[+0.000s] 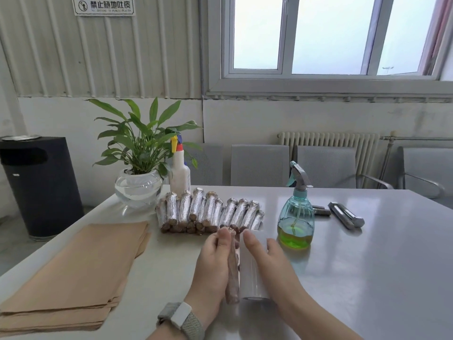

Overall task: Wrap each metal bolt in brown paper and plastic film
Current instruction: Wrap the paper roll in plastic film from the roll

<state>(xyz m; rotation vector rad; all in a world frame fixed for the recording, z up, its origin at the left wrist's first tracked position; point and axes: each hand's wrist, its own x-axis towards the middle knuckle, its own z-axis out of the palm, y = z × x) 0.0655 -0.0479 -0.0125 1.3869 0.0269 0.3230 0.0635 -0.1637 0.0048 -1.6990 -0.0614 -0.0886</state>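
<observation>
Near the worktop's (343, 266) front edge, the left hand (213, 263) grips a paper-wrapped bolt (232, 278) lying against its fingers. Just right of it, the right hand (272, 261) rests straight fingers on the film roll (251, 273). Beyond them lies a row of wrapped bolts (210, 212).

Left hand (212, 263) grips paper-wrapped bolt (232, 273), lower centre. Right hand (266, 260) rests on film roll (252, 271) just beside it. Brown paper stack (73, 271) lower left. Wrapped bolts pile (208, 213) centre. Bare bolts (345, 214) right, behind green spray bottle (295, 224).
</observation>
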